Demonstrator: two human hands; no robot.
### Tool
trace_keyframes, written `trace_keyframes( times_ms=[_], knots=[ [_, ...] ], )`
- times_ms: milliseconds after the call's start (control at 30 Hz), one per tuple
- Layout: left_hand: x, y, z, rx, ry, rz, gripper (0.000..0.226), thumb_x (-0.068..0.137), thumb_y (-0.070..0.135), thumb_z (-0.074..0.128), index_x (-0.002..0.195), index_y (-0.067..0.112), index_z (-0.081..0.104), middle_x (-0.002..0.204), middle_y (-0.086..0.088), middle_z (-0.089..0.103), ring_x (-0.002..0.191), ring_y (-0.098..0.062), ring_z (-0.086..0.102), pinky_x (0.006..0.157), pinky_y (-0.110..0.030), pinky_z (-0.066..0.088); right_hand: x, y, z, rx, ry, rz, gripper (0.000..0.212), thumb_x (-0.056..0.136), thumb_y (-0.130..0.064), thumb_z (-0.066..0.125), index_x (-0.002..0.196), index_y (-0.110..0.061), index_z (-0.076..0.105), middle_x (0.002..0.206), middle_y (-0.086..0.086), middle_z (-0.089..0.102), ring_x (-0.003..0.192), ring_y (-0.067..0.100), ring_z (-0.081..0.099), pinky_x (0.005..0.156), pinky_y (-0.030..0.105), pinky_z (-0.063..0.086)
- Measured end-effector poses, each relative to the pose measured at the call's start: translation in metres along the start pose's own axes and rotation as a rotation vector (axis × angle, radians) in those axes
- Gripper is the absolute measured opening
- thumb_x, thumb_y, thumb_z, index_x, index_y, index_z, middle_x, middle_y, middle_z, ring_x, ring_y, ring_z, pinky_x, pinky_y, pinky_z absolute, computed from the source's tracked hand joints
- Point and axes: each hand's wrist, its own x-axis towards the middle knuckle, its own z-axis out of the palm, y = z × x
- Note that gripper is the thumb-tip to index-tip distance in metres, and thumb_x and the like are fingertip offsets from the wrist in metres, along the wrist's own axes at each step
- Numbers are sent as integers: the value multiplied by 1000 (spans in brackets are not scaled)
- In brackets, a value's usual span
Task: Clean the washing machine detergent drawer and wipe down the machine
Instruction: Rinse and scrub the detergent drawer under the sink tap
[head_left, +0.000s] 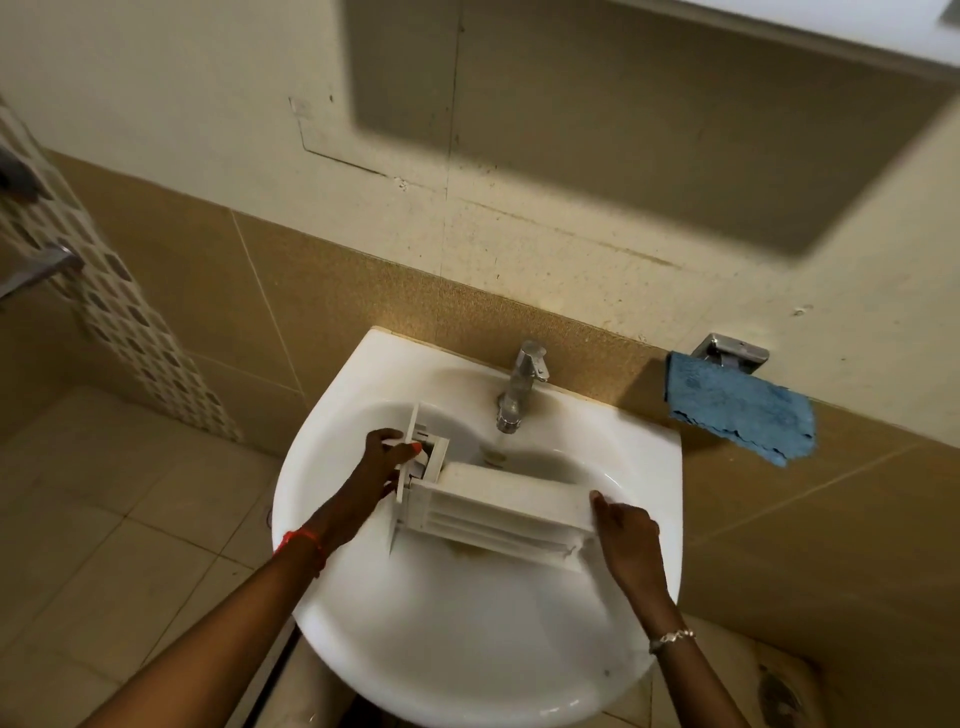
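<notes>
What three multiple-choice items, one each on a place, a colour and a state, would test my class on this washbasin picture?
1. Where is the detergent drawer?
A. On the floor.
B. Over the basin of the sink, in front of the tap.
C. Inside a washing machine.

2. What colour is the cloth hanging beside the sink?
A. Red.
B. White.
C. Blue.

3. How is the drawer held?
A. By the left hand and the right hand, one at each end.
B. By one hand only.
C. By no hand.

Answers:
1 B: the drawer spans the white basin just in front of the tap.
2 C: the cloth draped on the wall holder is blue.
3 A: each hand has its grip on one end of the drawer.
</notes>
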Motion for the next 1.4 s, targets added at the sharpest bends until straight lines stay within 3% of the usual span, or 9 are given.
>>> trace_keyframes(
  times_ms=[67, 200, 400, 567, 667, 800, 933, 1200, 1400],
  knots=[
    [6, 10, -4, -42, -34, -83, 67, 75, 50, 58, 132, 21, 38, 122, -11, 55, 99, -25, 58, 86, -34, 47, 11, 3, -2, 218, -126, 46, 43, 95, -22, 50, 63, 5, 50, 60, 9, 46, 61, 20, 45, 59, 31, 37],
    [12, 35, -1, -7, 13, -86, 29, 89, 48, 51, 102, 23, 55, 105, -13, 62, 98, -30, 59, 94, -49, 47, 21, 5, -2, 445, -165, 100, 29, 90, -12, 59, 86, 17, 59, 75, 8, 53, 74, 17, 47, 63, 29, 37],
    [10, 40, -5, -128, 45, -207, 45, 89, 50, 50, 117, 15, 48, 97, -12, 53, 81, -30, 59, 58, -39, 52, 21, 30, -18, 602, -307, 72, 22, 80, 5, 64, 100, -2, 71, 107, 13, 69, 99, 18, 63, 94, 30, 47],
    [4, 20, 2, -69, 29, -232, 25, 91, 36, 53, 108, 17, 53, 89, -10, 59, 75, -26, 60, 56, -37, 52, 13, 52, -22, 527, -512, 35, 28, 70, 13, 67, 86, -9, 76, 102, -14, 70, 102, -12, 57, 83, 6, 46],
    [4, 11, 5, 99, 18, -288, 33, 92, 27, 55, 112, 1, 52, 79, -9, 60, 66, -20, 58, 43, -24, 50, 14, 64, -17, 379, -566, -46, 48, 54, -11, 81, 87, 20, 65, 110, 22, 64, 117, -1, 50, 105, 18, 37],
    [4, 2, 4, 193, 15, -266, 35, 94, 33, 49, 105, 1, 56, 83, -9, 61, 70, -20, 59, 55, -27, 48, 20, 33, -24, 302, -527, 59, 3, 69, -6, 77, 67, -4, 75, 84, 12, 72, 86, 7, 64, 76, 17, 50],
    [4, -1, 6, 223, 6, -243, 34, 97, 39, 40, 86, 10, 56, 79, -7, 60, 68, -18, 57, 55, -27, 47, 40, 1, -3, 68, -121, 69, 38, 89, -24, 61, 57, -3, 66, 57, 9, 64, 52, 13, 56, 55, 11, 41],
    [0, -3, 6, 230, -10, -252, 37, 98, 40, 36, 77, 15, 52, 71, -3, 59, 59, -14, 57, 40, -19, 46, 73, -64, 75, 1271, -478, 651, 26, 97, -8, 39, 85, 7, 56, 78, 24, 61, 83, 35, 57, 82, 46, 50],
    [-3, -13, 5, 214, -19, -235, 37, 97, 43, 36, 86, 12, 53, 73, -2, 60, 58, -12, 58, 35, -17, 42, 78, -82, 92, 1596, -507, 596, 18, 66, 9, 42, 70, 8, 60, 66, 24, 64, 78, 35, 56, 53, 45, 56]
  ],
)
